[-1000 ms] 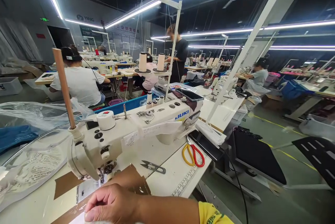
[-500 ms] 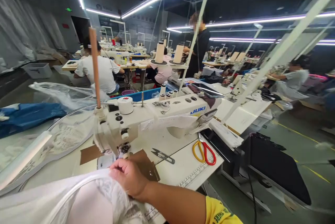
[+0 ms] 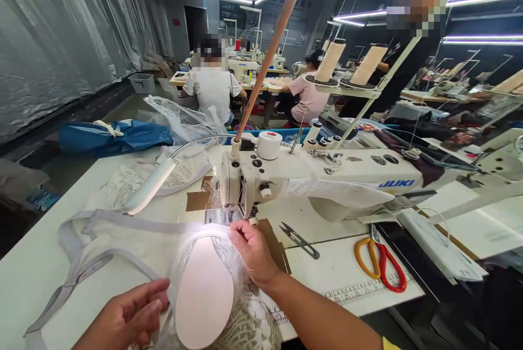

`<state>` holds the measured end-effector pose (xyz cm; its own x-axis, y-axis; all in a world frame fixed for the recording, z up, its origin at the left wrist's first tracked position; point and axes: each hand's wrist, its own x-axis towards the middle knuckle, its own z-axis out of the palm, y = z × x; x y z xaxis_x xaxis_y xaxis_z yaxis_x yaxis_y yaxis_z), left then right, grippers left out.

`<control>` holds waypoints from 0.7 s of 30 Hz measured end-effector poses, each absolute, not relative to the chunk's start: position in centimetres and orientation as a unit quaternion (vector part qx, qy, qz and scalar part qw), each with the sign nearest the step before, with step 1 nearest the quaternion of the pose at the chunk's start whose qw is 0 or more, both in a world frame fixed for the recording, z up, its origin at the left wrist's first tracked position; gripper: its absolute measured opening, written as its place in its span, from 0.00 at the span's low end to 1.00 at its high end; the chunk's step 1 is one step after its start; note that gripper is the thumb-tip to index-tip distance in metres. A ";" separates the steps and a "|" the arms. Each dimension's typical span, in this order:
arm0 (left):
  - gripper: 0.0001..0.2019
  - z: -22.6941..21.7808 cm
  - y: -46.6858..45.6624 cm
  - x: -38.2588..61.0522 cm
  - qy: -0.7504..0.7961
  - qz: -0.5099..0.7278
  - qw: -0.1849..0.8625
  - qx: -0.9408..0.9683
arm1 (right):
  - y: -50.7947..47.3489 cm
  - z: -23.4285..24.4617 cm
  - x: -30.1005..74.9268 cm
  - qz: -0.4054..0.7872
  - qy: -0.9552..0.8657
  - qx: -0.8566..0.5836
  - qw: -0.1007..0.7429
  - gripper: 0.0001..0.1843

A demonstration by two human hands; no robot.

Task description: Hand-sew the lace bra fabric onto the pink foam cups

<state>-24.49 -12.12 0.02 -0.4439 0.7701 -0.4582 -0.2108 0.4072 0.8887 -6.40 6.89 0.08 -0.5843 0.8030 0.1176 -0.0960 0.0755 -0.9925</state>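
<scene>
A white lace garment with a pale padded cup (image 3: pixel 204 290) and grey straps lies on the white table (image 3: pixel 49 241) in front of a white sewing machine (image 3: pixel 310 178). My right hand (image 3: pixel 253 252) pinches the garment's edge just below the machine's needle. My left hand (image 3: pixel 126 317) rests at the bottom left, fingers curled on the fabric beside the cup. A small lamp lights the cloth under the needle.
Thread snips (image 3: pixel 300 240) and red-and-yellow scissors (image 3: pixel 379 265) lie right of my hand. More lace in clear plastic (image 3: pixel 134 178) sits at the back left, a blue bag (image 3: pixel 110 134) behind. Other people sit at machines further back. Thread cones (image 3: pixel 329 61) stand on a rack.
The view has swung left and down onto the table. The garment has come forward under the needle, my right hand moved up to it, and my left hand has come into view.
</scene>
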 end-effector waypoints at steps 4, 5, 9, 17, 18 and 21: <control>0.29 0.2 -10.4 -22.7 0.676 0.577 0.431 0.155 | 6.9 -0.1 -6.3 0.624 -0.626 -0.281 0.373 0.14; 0.26 0.3 -10.4 -22.9 0.704 0.571 0.388 0.167 | 6.9 -0.1 -6.2 0.625 -0.625 -0.280 0.374 0.14; 0.14 1.3 -11.2 -24.3 0.799 0.486 0.205 0.290 | 6.8 0.0 -6.2 0.642 -0.624 -0.264 0.359 0.14; 0.12 5.0 -5.5 -23.5 0.663 0.417 0.212 0.585 | 6.5 -0.1 -6.4 0.677 -0.628 -0.223 0.311 0.15; 0.12 4.9 -4.4 -23.6 0.637 0.392 0.267 0.607 | 6.5 -0.1 -6.4 0.675 -0.633 -0.219 0.311 0.15; 0.13 4.0 -1.9 -24.2 0.581 0.383 0.442 0.566 | 6.9 -0.1 -6.3 0.635 -0.670 -0.217 0.317 0.12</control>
